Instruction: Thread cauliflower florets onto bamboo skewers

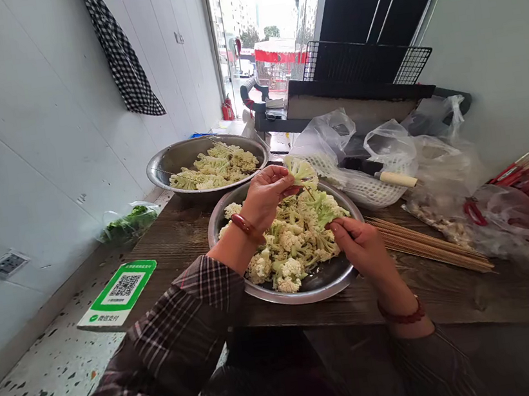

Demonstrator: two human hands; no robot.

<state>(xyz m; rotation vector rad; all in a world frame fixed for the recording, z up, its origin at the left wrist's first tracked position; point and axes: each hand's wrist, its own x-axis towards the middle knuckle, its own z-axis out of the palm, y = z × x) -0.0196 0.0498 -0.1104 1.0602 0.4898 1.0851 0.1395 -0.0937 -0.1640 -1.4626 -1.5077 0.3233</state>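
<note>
A wide metal bowl full of cauliflower pieces stands at the table's front edge. Above its back rim, my left hand pinches a pale green cauliflower floret. My right hand, over the bowl's right side, has its fingers closed on another green-stemmed floret. A thin stick seems to run between the two florets, though most of it is hidden. Behind on the left, a second metal bowl holds more cauliflower, with thin skewers lying across it.
Wooden skewers lie in a bundle right of the near bowl. Behind them are a white basket, a wooden-handled tool and plastic bags. A green QR-code sign sits at the table's left edge, bagged greens beyond it.
</note>
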